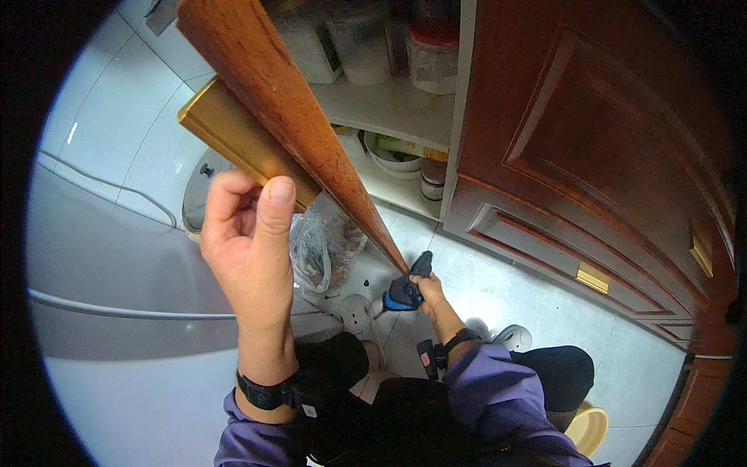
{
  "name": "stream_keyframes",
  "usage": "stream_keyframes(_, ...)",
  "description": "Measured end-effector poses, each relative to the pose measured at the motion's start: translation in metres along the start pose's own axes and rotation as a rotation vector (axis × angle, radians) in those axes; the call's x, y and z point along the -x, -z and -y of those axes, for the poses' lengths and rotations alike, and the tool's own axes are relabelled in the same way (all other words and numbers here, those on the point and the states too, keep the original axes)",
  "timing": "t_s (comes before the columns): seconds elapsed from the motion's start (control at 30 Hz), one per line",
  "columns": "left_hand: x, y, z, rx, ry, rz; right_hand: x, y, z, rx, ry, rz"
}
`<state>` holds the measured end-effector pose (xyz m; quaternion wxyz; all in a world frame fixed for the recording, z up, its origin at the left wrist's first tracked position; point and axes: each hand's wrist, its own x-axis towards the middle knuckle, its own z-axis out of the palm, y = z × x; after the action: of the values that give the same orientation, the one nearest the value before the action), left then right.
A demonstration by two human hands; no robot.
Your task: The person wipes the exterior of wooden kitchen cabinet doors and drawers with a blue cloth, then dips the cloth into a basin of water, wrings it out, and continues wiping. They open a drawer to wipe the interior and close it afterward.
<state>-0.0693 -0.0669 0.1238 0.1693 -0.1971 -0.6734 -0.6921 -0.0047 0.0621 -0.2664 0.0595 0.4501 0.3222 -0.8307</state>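
My left hand (251,233) has its thumb and fingers closed on the gold metal handle (239,140) of a brown wooden cabinet door (303,117). The door stands open and shows nearly edge-on. Lower down, near the floor, my right hand (430,292) holds a dark bunched item (405,292) with a blue edge, perhaps a glove or cloth. It is by the door's lower end; whether it touches the door, I cannot tell. Behind the door, the cabinet shelf (397,111) holds a red-lidded jar (433,58) and clear containers (359,46). A white bowl (391,160) sits below.
A clear plastic bag (324,245) with contents hidden by glare rests on the tiled floor beside the door. To its left is a glass lid (201,187). A second cabinet door (589,117) is at right. A yellow basin (588,431) stands behind my leg.
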Motion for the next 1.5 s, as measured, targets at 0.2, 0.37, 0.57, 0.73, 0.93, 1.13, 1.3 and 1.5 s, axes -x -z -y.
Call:
stream_keyframes(0.2, -0.003, -0.006, 0.004, 0.02, -0.005, 0.018, -0.004, -0.024, 0.009, -0.368, -0.081, -0.057)
stream_keyframes(0.37, -0.013, -0.031, 0.016, 0.145, -0.071, 0.068, 0.05, -0.034, 0.061, -0.364, 0.081, 0.067)
stream_keyframes(0.57, -0.035, -0.071, 0.035, 0.192, -0.041, 0.112, 0.154, -0.027, 0.131, -0.261, 0.332, 0.214)
stream_keyframes(0.73, -0.036, -0.092, 0.044, 0.309, 0.026, 0.277, 0.194, 0.004, 0.15, -0.2, 0.366, -0.014)
stream_keyframes(0.93, -0.023, -0.091, 0.043, 0.349, 0.152, 0.298, 0.222, 0.029, 0.163, -0.077, 0.516, -0.053)
stream_keyframes(1.13, -0.008, -0.095, 0.048, 0.353, 0.355, 0.299, 0.249, 0.023, 0.179, -0.076, 0.506, -0.06)
stream_keyframes(1.3, 0.008, -0.109, 0.057, 0.236, 0.291, 0.491, 0.263, 0.012, 0.195, 0.0, 0.526, 0.091)
stream_keyframes(1.5, 0.024, -0.118, 0.058, 0.08, 0.248, 0.714, 0.272, 0.0, 0.197, -0.006, 0.609, 0.18)
